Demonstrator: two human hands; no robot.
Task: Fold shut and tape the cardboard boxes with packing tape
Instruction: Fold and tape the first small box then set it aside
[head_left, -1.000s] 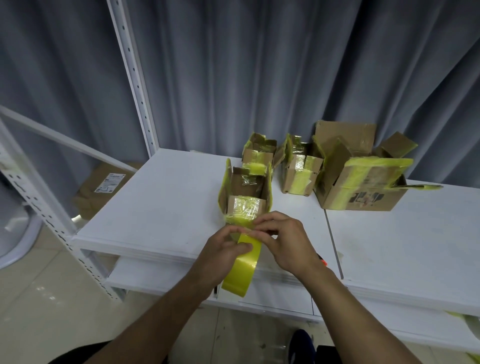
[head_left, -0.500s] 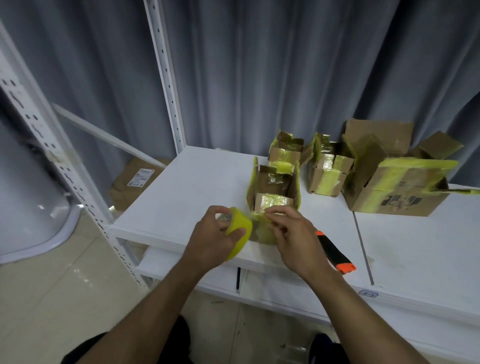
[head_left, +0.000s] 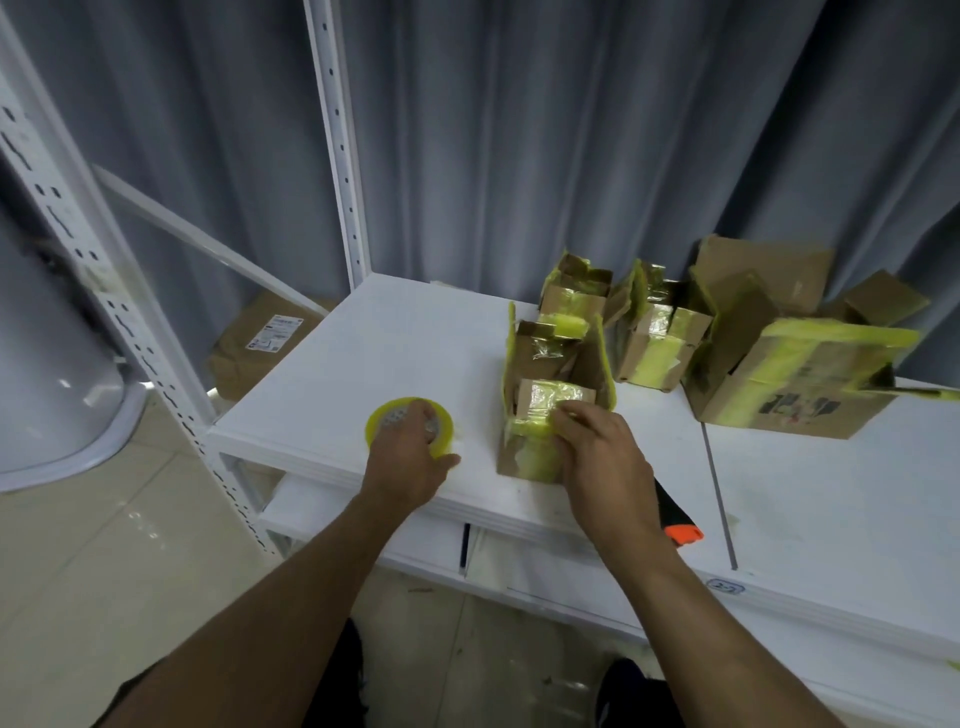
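Small box (head_left: 550, 410), frame centre on white shelf (head_left: 363, 364): flaps up, streaked with yellow tape, right hand (head_left: 602, 457) curled over its front edge. Left hand (head_left: 410, 460) grips tape roll (head_left: 382, 421) lying flat just left. More taped boxes (head_left: 795, 384) upper right; knife (head_left: 683, 527) half hidden behind right wrist.

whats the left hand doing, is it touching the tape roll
Touching. The head view shows the left hand on top of the yellow tape roll, fingers curled over its rim.
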